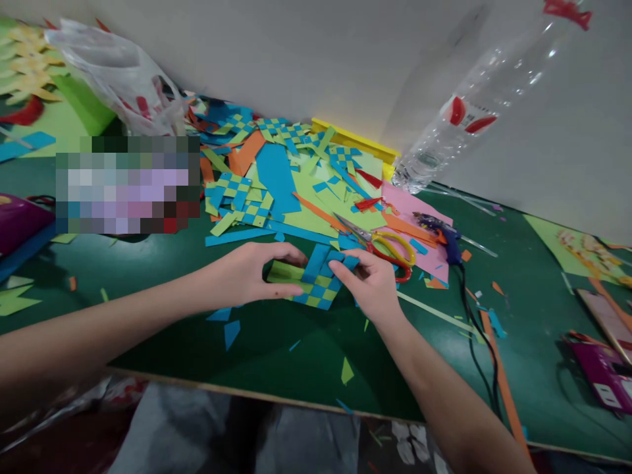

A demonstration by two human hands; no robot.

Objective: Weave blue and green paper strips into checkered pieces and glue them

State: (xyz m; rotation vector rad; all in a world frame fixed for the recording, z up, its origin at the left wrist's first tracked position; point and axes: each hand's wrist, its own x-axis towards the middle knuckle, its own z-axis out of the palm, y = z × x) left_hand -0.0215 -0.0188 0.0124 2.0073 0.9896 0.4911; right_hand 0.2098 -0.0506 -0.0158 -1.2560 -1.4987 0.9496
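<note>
A small checkered piece of woven paper strips (318, 289), blue and light green, is held just above the green table. My right hand (372, 283) pinches its right side, thumb on top near a blue strip. From the left, my left hand (251, 273) curves round the loose green strip ends, with its thumb at the near edge and its fingertips at the far edge. Scissors (390, 247) with yellow and red handles lie just beyond my right hand. Behind both hands spreads a pile with more woven checkered pieces (237, 197) and blue paper (279, 178).
A clear plastic bottle (474, 105) leans against the wall. A blue glue gun (447, 240) with a black cable lies on pink paper (424, 210) at the right. A white plastic bag (118, 72) stands back left. A purple box (600, 372) and paper scraps lie about the table (296, 368).
</note>
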